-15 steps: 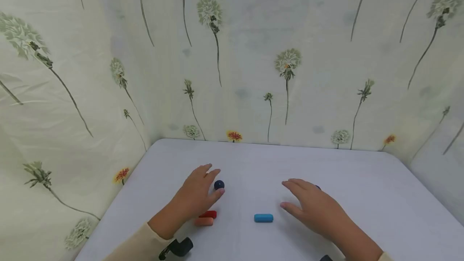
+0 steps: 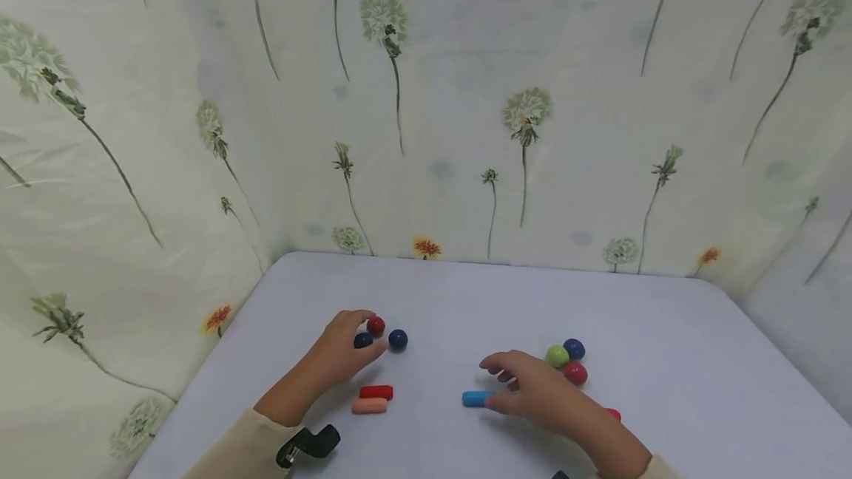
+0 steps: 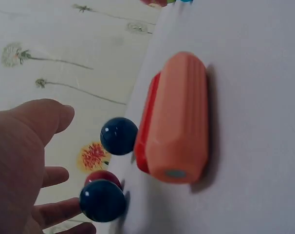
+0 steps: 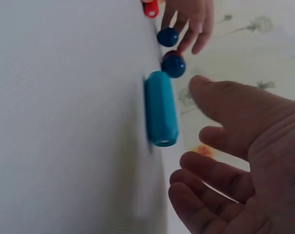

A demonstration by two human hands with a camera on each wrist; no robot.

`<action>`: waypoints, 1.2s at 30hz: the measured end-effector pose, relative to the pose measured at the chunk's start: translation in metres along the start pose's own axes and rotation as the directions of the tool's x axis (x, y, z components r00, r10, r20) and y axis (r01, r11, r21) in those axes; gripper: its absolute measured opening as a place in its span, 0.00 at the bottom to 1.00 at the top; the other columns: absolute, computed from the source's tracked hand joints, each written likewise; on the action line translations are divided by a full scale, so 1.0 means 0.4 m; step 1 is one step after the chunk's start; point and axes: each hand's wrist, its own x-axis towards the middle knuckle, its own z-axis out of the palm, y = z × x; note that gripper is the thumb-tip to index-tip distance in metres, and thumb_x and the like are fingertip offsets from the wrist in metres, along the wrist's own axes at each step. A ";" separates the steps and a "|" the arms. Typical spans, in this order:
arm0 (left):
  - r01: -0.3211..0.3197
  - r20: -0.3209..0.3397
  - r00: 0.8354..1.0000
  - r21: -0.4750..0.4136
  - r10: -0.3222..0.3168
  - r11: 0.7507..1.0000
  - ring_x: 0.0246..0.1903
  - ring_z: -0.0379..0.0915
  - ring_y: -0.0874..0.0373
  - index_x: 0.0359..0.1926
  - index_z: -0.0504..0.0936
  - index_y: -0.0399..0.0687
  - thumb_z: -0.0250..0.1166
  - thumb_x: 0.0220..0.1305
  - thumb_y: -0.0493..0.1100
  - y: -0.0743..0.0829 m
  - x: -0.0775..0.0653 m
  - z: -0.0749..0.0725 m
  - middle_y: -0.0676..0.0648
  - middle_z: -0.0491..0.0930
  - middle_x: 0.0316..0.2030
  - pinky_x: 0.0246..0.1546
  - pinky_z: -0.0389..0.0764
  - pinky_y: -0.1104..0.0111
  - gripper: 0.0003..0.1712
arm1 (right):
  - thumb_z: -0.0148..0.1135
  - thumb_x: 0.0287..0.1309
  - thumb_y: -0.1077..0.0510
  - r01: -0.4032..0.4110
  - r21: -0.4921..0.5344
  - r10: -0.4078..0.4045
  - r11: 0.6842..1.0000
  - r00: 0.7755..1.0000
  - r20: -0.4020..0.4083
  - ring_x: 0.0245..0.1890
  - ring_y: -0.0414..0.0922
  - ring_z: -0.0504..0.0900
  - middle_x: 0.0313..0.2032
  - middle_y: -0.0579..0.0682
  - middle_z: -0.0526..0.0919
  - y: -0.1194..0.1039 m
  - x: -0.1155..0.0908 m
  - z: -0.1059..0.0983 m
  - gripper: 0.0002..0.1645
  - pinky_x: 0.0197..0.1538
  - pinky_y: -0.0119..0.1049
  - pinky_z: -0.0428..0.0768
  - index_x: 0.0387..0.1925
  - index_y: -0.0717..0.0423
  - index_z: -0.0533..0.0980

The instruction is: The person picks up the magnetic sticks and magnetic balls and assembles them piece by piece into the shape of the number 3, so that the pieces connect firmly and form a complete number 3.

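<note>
Blu cyl. (image 2: 474,398), navy ball (image 2: 398,339), wht tbl (image 2: 439,301), flwr-print bkdrop (image 2: 433,94).

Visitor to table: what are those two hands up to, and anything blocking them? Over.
Right hand beside blue stick, gripping nothing. Left hand near two dark blue balls and red ball, also gripping nothing. Nothing visible blocking right hand from blue stick.

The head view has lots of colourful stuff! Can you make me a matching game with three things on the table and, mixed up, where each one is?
Things
1. Light-blue faceted stick
2. Peach faceted stick
3. Lime-green round ball

Places
A. Alongside a red faceted stick
B. Grouped with a blue round ball and a red round ball
C. Near the thumb of the right hand

Right pairs: 1-C, 2-A, 3-B
</note>
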 end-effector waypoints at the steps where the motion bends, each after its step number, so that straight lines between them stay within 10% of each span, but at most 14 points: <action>1: 0.013 0.004 1.000 -0.017 -0.012 1.000 0.68 0.70 0.46 0.71 0.73 0.53 0.72 0.65 0.58 -0.006 0.001 0.002 0.43 0.73 0.68 0.62 0.80 0.47 0.38 | 0.78 0.57 0.44 -0.007 -0.022 0.007 1.000 1.000 0.006 0.54 0.46 0.82 0.54 0.43 0.83 0.001 0.003 0.005 0.31 0.57 0.48 0.83 0.60 0.46 0.80; 18: 0.031 0.020 0.999 -0.220 -0.027 0.975 0.53 0.77 0.52 0.60 0.76 0.49 0.78 0.61 0.48 -0.081 0.027 0.024 0.47 0.79 0.55 0.52 0.85 0.57 0.30 | 0.78 0.57 0.48 0.032 -0.151 -0.033 0.988 0.999 -0.001 0.41 0.38 0.76 0.39 0.34 0.79 0.024 0.019 0.037 0.17 0.47 0.35 0.80 0.46 0.40 0.82; 36: 0.013 0.019 1.000 -0.128 -0.010 0.992 0.50 0.74 0.53 0.51 0.79 0.52 0.71 0.66 0.41 -0.069 0.009 0.010 0.49 0.79 0.48 0.56 0.81 0.54 0.15 | 0.75 0.61 0.51 -0.052 -0.083 0.042 0.995 0.993 -0.115 0.45 0.38 0.80 0.42 0.35 0.84 0.048 0.024 0.034 0.10 0.54 0.42 0.83 0.44 0.36 0.85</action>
